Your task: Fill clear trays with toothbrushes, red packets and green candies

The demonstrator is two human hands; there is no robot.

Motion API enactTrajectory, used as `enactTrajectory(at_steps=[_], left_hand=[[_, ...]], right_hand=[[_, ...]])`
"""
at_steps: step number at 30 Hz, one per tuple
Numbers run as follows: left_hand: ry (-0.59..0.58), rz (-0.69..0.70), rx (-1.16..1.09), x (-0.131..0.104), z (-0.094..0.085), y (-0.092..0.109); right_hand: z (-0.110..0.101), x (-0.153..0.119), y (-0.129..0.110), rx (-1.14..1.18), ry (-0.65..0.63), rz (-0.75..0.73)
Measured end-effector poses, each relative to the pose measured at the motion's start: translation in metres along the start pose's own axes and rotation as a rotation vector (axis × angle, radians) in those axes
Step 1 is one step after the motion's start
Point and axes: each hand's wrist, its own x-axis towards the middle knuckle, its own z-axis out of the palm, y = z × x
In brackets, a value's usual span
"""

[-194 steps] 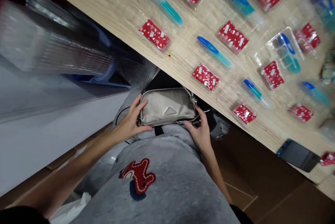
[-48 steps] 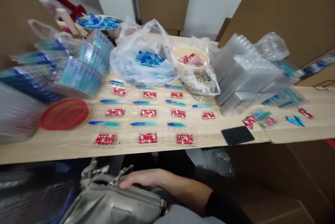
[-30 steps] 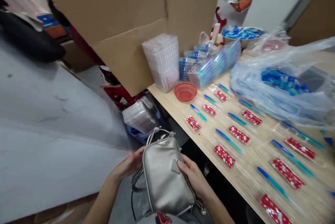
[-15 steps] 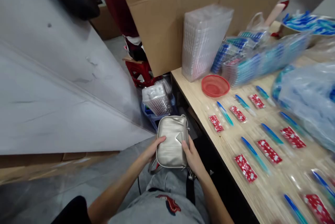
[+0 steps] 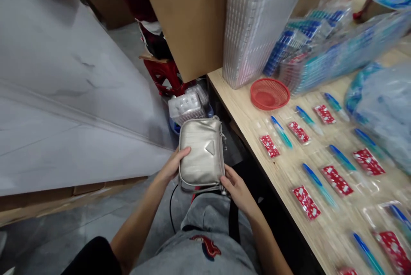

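Metallic handbag (image 5: 201, 155) held in front of the grey garment (image 5: 205, 213): left hand (image 5: 172, 164) gripping one side, right hand (image 5: 236, 186) pinching the lower corner. A slack grip could drop it to the floor (image 5: 86, 223); the dangling zipper pull (image 5: 224, 136) could snag the wooden surface (image 5: 240, 114). That triangular badge (image 5: 210, 148)? No lettering readable, perhaps because of blur.

This looks like a packing workshop, because a big wooden table (image 5: 237, 103) holds rows of blue pens (image 5: 281, 132), red packets (image 5: 270, 146) and stacked clear trays (image 5: 248, 35).
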Motion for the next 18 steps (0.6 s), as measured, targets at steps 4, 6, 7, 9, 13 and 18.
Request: enactTrajectory(at_steps=[4,6,7,9,13,18], left_hand=[[-0.025,0.067,0.114,0.007,-0.005,0.017],[-0.075,0.064,0.179,0.01,-0.007,0.014],[-0.099,0.052,0.198,0.011,-0.008,0.009],[-0.12,-0.014,0.178,0.014,-0.01,-0.008],[-0.047,-0.194,0.047,0.019,-0.016,-0.049],[0.133,-0.283,-0.044,0.015,-0.034,-0.08]], right_hand=[[-0.002,0.0,0.0,0.008,-0.013,0.012],[-0.002,0.002,0.007,0.006,-0.036,0.024],[-0.002,0.004,0.012,-0.005,-0.045,0.042],[-0.002,0.006,0.026,-0.049,-0.05,0.091],[-0.005,0.008,0.056,-0.185,-0.018,0.173],[-0.001,0.017,0.067,-0.322,-0.028,0.159]])
